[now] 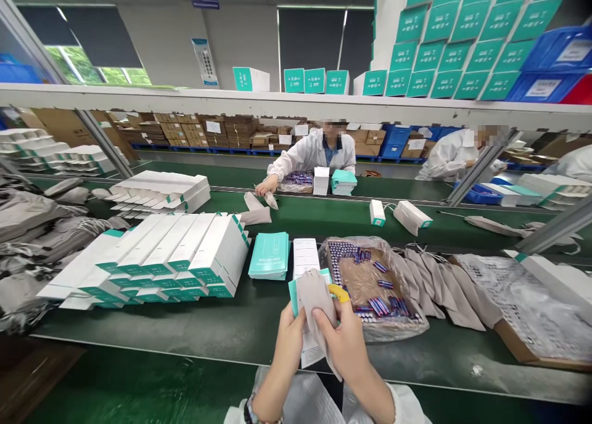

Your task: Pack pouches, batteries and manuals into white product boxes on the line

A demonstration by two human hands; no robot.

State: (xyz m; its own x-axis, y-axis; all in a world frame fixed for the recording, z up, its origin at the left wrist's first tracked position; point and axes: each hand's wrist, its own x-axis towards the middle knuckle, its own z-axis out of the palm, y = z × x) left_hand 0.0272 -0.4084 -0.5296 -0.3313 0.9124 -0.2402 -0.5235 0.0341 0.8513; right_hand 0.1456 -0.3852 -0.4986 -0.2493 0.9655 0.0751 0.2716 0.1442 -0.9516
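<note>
My left hand (289,334) and my right hand (346,333) are both closed on a grey cloth pouch (316,294), held upright above the bench's front part. Behind it, a teal booklet (293,296) and a folded white printed sheet (311,349) stick out from the same grip. A yellow cover (340,293) is on a finger of my right hand. Just beyond lie a stack of teal booklets (269,256) and a pile of white leaflets (305,252). Close by on the right, a plastic-lined tray (358,277) carries blue-and-red batteries (380,305), some standing, some lying. The pouch's contents are hidden.
Stacked white-and-teal boxes (185,251) stand left, with heaped grey pouches (28,239) beyond. More pouches (446,282) and a carton under clear plastic (536,313) lie right. Across the green belt (319,213), a co-worker's hand (267,185) touches a pouch. A shelf (296,101) spans overhead.
</note>
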